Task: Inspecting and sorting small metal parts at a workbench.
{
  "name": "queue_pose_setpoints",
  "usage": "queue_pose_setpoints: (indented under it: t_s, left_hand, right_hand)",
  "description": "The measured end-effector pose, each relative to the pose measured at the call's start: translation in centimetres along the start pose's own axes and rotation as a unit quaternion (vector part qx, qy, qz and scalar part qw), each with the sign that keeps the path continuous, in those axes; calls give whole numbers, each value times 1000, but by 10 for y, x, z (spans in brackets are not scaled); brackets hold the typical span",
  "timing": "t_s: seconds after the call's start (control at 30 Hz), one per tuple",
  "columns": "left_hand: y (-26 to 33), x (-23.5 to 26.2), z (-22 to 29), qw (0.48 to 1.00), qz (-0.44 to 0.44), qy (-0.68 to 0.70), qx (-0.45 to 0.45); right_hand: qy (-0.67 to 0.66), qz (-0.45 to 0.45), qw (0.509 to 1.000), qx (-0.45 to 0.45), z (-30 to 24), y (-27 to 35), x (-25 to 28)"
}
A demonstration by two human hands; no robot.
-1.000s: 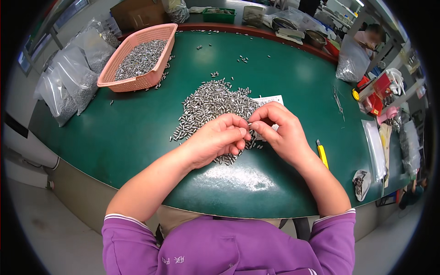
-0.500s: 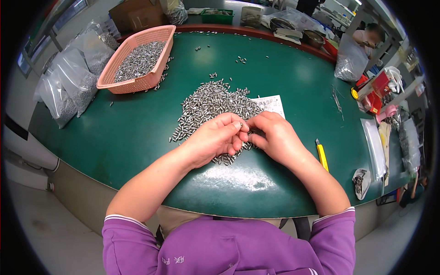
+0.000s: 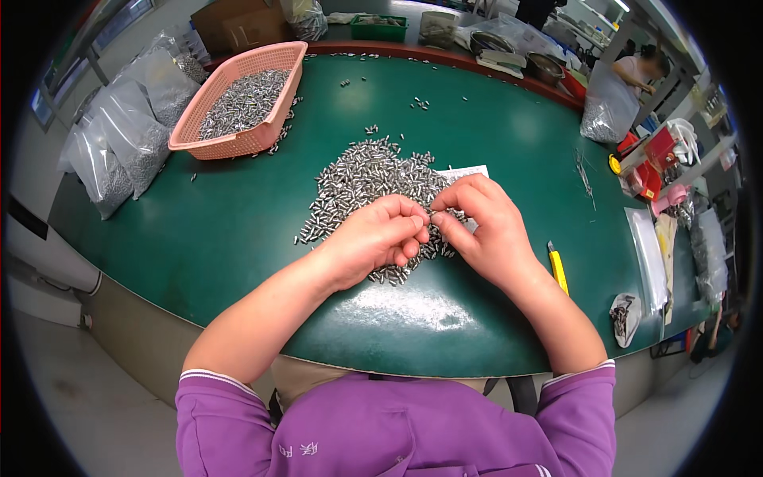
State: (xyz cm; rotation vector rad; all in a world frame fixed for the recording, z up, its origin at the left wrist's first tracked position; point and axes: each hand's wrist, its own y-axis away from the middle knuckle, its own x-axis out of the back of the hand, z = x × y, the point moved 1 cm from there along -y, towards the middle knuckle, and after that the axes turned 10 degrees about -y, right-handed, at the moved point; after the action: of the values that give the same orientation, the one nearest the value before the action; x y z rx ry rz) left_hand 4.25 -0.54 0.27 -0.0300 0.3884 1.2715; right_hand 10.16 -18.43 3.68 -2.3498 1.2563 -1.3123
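Observation:
A pile of small silver metal pins (image 3: 362, 179) lies in the middle of the green table (image 3: 238, 230). My left hand (image 3: 373, 242) rests at the pile's near edge, fingers curled around several pins. My right hand (image 3: 481, 230) sits just to its right, thumb and fingertips pinched toward the left hand's fingertips over the pins. The fingertips of both hands nearly touch. A white paper sheet (image 3: 465, 172) lies partly under the pile and my right hand.
A pink plastic basket (image 3: 254, 135) with more pins stands at the far left. Clear bags of parts (image 3: 119, 151) hang off the left edge. A yellow utility knife (image 3: 558, 269) lies right of my right hand. Red boxes and trays crowd the right side; another person (image 3: 640, 67) works far right.
My right hand has slid slightly down and left, closing in on the left hand's fingertips. The left hand stays in place with small finger movements.

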Motion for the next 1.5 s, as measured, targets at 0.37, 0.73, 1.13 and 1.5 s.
queue_pose_setpoints:
  t_s: [0.37,0.73,1.13,1.5]
  left_hand:
    - [-1,-3,0,998,16,-55,-15]
    - [-1,0,-1,1000,7,9,4]
    - [-1,-2,1,999,32,-15,-9]
    - [0,-1,-1,1000,-2,-11,-16]
  right_hand:
    - [-35,-15,999,1,6,1,-4]
    - [23,-98,994,-29,13,10,-12]
    - [-13,-25,1000,-5,6,1,-5]
    - [30,-91,995,-41,9,9,-8]
